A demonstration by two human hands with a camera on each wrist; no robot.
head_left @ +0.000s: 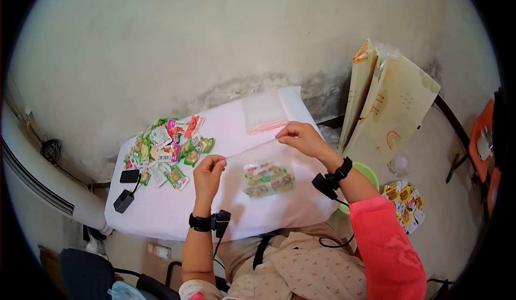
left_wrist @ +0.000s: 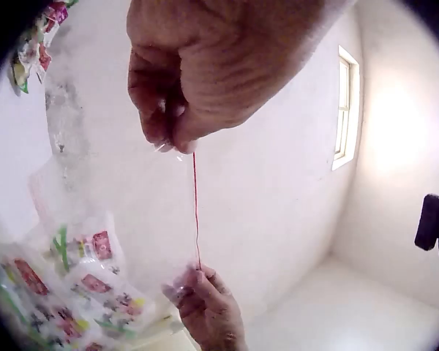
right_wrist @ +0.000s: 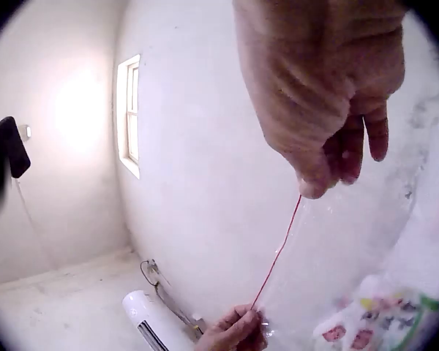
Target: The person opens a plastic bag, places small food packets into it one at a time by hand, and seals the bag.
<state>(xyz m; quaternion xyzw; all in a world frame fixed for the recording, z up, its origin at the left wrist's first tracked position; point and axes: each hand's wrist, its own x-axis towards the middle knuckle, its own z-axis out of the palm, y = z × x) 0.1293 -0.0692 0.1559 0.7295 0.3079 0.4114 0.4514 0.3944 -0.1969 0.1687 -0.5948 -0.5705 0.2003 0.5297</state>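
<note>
A clear zip bag (head_left: 269, 167) with a red line along its mouth is stretched between the two hands. The left hand (head_left: 208, 176) pinches one top corner between thumb and fingers. At the opposite corner, the right hand (head_left: 303, 139) pinches the same edge. The red line (left_wrist: 196, 208) runs taut from hand to hand in both wrist views. Several green-and-white snack packets (head_left: 267, 179) show through the lower part of the bag, over the white-covered table (head_left: 236, 222).
A pile of mixed snack packets (head_left: 166, 147) lies at the table's left, near a phone (head_left: 129, 176) and a black box (head_left: 123, 201). Flat clear bags (head_left: 264, 111) lie at the back. Right of the table are a green basin (head_left: 368, 175), yellow packets (head_left: 404, 206) and a folded mat (head_left: 400, 104).
</note>
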